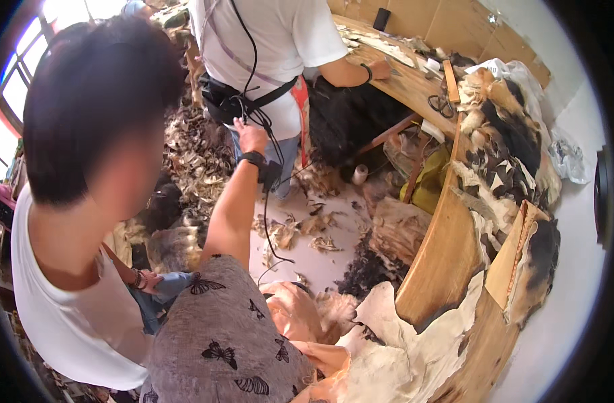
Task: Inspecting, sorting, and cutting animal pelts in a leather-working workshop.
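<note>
My right hand (pixel 253 139) reaches forward from a grey sleeve (pixel 226 322) patterned with black butterflies. Its fingers are closed around black cables (pixel 262 118) that hang at the waist of a standing person (pixel 266 40) in a white shirt. A black waist pouch (pixel 219 101) on that person's belt is just beyond my fingertips. My wrist carries a black band (pixel 253 158) with a small dark box (pixel 271 176) on its side. One thin cable (pixel 267 228) drops below it toward the floor. My left hand is out of the picture.
Close on the left is another person (pixel 72 302) in white. Scraps of hide and fur (pixel 199 148) heap behind them. A curved wooden board (pixel 434 255) and a workbench (pixel 401 74) with black scissors (pixel 441 105) fill the right. Pale hide (pixel 401 356) drapes the near edge.
</note>
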A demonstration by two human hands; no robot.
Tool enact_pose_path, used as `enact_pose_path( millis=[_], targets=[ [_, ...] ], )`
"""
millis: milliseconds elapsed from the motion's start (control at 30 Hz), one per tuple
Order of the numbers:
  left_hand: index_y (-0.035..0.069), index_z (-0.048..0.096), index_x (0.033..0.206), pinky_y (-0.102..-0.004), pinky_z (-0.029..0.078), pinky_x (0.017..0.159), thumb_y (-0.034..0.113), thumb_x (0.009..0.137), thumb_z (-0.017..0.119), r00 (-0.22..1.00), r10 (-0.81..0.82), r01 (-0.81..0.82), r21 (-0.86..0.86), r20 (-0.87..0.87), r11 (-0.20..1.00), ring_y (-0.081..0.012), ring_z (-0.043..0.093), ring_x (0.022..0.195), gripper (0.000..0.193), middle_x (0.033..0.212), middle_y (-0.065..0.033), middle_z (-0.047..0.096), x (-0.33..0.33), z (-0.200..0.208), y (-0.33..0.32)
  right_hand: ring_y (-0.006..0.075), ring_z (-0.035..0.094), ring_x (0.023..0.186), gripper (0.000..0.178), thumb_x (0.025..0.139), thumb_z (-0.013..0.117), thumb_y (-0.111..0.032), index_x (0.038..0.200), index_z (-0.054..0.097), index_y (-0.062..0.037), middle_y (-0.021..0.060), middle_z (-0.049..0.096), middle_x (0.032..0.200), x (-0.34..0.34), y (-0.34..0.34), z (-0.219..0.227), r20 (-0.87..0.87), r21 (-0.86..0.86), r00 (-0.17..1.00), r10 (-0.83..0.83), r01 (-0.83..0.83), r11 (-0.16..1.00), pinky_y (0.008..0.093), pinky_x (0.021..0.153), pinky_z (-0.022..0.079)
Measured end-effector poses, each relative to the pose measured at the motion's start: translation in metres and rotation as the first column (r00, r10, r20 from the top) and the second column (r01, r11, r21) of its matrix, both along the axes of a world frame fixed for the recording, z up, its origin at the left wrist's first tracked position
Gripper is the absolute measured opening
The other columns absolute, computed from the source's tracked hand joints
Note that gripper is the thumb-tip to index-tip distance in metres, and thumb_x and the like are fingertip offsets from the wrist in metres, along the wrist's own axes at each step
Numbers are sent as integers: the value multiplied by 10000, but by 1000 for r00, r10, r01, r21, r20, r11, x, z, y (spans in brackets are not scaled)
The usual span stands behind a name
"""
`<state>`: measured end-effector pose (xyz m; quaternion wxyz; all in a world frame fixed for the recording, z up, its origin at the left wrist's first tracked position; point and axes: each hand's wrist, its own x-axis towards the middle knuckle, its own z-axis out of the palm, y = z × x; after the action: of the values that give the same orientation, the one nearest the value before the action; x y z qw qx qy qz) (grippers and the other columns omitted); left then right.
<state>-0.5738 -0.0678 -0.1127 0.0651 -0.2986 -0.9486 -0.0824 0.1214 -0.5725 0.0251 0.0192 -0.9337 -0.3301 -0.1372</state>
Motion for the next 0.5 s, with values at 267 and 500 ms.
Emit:
enact_pose_path(
  millis=[267, 500],
  targets=[
    [10, 284, 1312, -321, 307, 992, 135, 755, 413, 948, 0, -147, 439, 318, 886, -270, 299, 1255, 586, 1425, -109, 156, -27, -3, -27, 233, 536, 794, 166, 837, 463, -121, 895, 545, 10, 133, 580, 862, -18, 1, -6, 106, -34, 994, 22, -19, 999, 358, 753, 409],
    [-23, 343, 1249, -320, 432, 848, 125, 745, 479, 988, 38, -102, 441, 152, 892, -257, 507, 1069, 542, 1337, -128, 343, -13, 9, -24, 241, 535, 797, 161, 835, 462, -118, 884, 546, 10, 136, 579, 862, -23, -8, -10, 194, -42, 980, 37, -29, 999, 366, 764, 406]
  ],
)
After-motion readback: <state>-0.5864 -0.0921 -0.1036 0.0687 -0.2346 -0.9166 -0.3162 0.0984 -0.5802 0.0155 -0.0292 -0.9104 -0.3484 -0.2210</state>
